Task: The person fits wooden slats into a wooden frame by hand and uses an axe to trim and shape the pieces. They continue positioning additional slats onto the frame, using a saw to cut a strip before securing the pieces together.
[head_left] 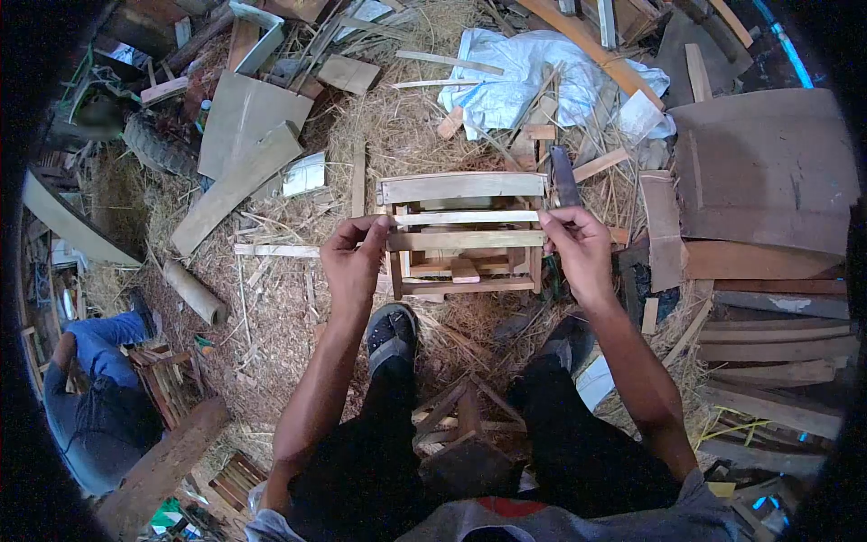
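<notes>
A small wooden slatted crate stands in front of my feet, its top partly crossed by slats. Between my hands runs a thin pale wooden slat, lying across the crate just behind another slat. My left hand pinches its left end between thumb and fingers. At the opposite end, my right hand grips it the same way, near the crate's right side. Inside the crate a short wood block shows. A dark, flat, blade-like tool lies just beyond my right hand.
Straw and shavings cover the ground, strewn with offcuts. A white sack lies ahead, and a large brown board is at right above stacked planks. A person sits at lower left, near a log. Long boards lie at left.
</notes>
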`<state>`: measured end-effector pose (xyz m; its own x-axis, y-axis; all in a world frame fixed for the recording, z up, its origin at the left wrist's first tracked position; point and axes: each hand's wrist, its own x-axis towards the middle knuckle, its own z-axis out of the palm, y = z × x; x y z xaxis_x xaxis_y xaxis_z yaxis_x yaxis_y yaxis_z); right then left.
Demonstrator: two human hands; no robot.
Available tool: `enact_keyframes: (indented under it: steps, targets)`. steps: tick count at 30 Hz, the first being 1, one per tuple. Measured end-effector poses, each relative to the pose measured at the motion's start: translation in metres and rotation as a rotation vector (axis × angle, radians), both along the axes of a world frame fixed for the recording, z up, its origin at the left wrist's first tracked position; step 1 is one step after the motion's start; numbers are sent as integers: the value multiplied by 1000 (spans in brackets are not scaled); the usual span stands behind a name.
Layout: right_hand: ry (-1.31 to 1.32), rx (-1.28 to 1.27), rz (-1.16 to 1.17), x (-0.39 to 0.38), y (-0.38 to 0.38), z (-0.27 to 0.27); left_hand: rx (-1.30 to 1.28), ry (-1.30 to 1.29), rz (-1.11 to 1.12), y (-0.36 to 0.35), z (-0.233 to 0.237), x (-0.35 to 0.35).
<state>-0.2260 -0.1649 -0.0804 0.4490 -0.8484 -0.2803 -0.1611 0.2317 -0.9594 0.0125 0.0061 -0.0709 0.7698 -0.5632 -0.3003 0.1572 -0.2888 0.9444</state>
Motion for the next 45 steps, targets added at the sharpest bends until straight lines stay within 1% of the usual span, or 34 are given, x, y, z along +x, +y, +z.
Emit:
enact_keyframes:
  steps: [3, 6, 7, 10, 14, 17, 20, 23, 26, 28, 31, 32, 33, 34, 35, 36, 38, 39, 40, 42, 45]
  targets:
    - [-26, -64, -6, -1, -1, -6, 27, -3, -13, 1, -2, 2]
    - [-49, 6, -30, -1, -1, -11, -12, -3, -14, 1, -5, 4]
    - [-32, -13, -19, -1, -2, -10, -27, -4, -9, 0, -5, 4]
    - [-31, 32, -13, -2, -1, -7, -26, -8, -16, 0, -6, 4]
    - [-57, 85, 4, -4, -3, -6, -43, 43, 30, -1, 0, 0]
    - [-44, 130, 30, -9, -8, -6, -65, 61, 17, 5, -5, 3]
    - [-143, 184, -97, -7, -4, 4, -75, 82, 87, 10, -4, 7]
    - [-68, 34, -130, -10, 2, 4, -169, -34, 107, 14, 0, 8]
    - [-74, -160, -95, -12, 11, 8, -289, -116, 97, 15, 8, 9]
    - [-62, -151, -60, -10, 16, 22, -306, -128, 64, 14, 16, 7]
    - [-71, -130, -30, -10, 23, 32, -247, -135, -49, 6, 38, -7]
    - [-62, -128, -27, -10, 26, 35, -260, -131, -114, 3, 45, -13]
    - [-114, -123, -32, -11, 28, 33, -276, -124, -185, -1, 52, -20]
    - [-119, -167, -4, -13, 31, 36, -295, -113, -261, -5, 53, -28]
    - [-163, -123, -19, -15, 37, 38, -372, -72, -332, -10, 51, -37]
    - [-208, -79, -37, -19, 41, 37, -346, -68, -414, -16, 55, -45]
    - [-9, -226, -29, -36, 43, 24, -336, -170, -604, -31, 54, -61]
    - [-87, -118, -80, -41, 46, 24, -302, -231, -696, -41, 59, -70]
    - [-7, -98, -80, -50, 47, 25, -286, -261, -809, -51, 60, -77]
    - [19, -118, -125, -68, 47, 21, -335, -227, -929, -74, 66, -102]
    - [133, -229, -210, -104, 45, 2, -322, -299, -1140, -106, 57, -139]
